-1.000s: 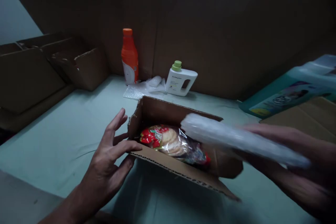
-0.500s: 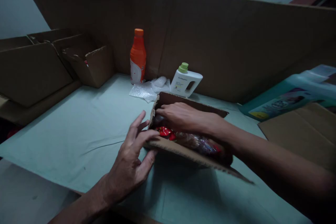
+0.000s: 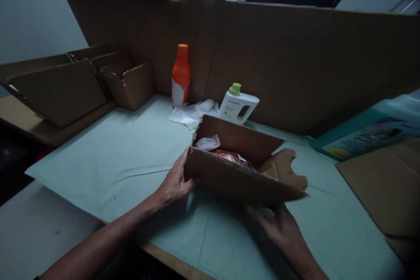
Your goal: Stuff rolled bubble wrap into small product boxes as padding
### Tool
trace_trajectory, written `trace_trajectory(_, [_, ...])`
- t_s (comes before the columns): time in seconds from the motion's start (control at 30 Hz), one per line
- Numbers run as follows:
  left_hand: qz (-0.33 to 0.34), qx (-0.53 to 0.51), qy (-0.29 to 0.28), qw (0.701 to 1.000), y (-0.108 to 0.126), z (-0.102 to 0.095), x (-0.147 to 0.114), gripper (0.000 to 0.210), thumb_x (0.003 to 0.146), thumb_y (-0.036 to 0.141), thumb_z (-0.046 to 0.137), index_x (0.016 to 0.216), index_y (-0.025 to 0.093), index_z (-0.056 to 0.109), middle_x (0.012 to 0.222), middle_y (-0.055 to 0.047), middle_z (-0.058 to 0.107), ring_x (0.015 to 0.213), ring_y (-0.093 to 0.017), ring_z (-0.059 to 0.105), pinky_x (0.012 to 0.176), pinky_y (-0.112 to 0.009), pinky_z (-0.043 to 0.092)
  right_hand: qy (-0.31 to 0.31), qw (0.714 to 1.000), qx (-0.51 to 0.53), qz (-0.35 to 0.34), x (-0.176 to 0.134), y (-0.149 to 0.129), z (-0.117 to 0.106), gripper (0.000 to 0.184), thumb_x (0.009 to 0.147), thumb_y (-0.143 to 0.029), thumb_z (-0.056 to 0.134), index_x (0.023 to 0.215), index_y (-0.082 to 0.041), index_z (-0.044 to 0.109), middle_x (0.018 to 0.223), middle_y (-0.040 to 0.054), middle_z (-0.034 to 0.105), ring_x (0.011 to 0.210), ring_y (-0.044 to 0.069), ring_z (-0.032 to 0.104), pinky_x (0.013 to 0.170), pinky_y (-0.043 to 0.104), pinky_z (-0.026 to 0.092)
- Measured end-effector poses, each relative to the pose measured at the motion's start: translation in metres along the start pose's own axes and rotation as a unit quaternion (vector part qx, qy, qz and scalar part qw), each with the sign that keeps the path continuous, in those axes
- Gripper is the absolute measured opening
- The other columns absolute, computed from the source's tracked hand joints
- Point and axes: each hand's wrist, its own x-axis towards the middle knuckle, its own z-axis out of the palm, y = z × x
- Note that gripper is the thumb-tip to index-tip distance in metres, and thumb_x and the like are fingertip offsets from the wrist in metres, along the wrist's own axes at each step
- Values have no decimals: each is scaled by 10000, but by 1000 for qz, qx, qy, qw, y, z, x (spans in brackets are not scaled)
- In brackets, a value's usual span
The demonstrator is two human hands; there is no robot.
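An open cardboard box (image 3: 223,175) sits at the middle of the table, its near flap tilted towards me. Inside lie a white translucent wrapped item (image 3: 208,142) and a shiny packet (image 3: 234,157) with red on it. My left hand (image 3: 175,181) is closed around the box's near left corner, thumb on the outer face. My right hand (image 3: 278,225) is blurred at the box's near right side, below the flap. Its thumb stands apart, and its other fingers are partly hidden by the flap, so its grip is unclear.
Behind the box are bubble wrap (image 3: 185,116), an orange bottle (image 3: 181,74) and a white green-capped bottle (image 3: 234,107). Smaller cardboard boxes (image 3: 138,89) stand at left. A teal container (image 3: 367,131) and cardboard (image 3: 383,179) are at right. A tall cardboard wall (image 3: 278,61) backs the table.
My right hand has come out of the box and moved to its near right side. The left hand has closed on the corner. A white wrapped item now shows inside, and the near flap stands higher.
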Motion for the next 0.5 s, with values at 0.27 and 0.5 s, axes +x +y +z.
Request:
trace_trajectory(0.27, [58,-18,113,992,47,18,25,829,794,265,664,1541,163,318,1555,-176,448,1447,-345,413,1198,-534,365,73,993,95,21,59,-47,-18,482,719,-594,721,1003,-218,619,931,104,745,801,288,694,622,388,550])
trace_trajectory(0.5, [20,-2,155,988,32,-3,1,818,839,272,631,1574,186,283,1631,-140,366,1523,-312,315,1274,-495,254,-6,996,89,-14,75,-48,8,305,716,-527,754,845,-277,635,778,92,743,703,334,711,565,432,570])
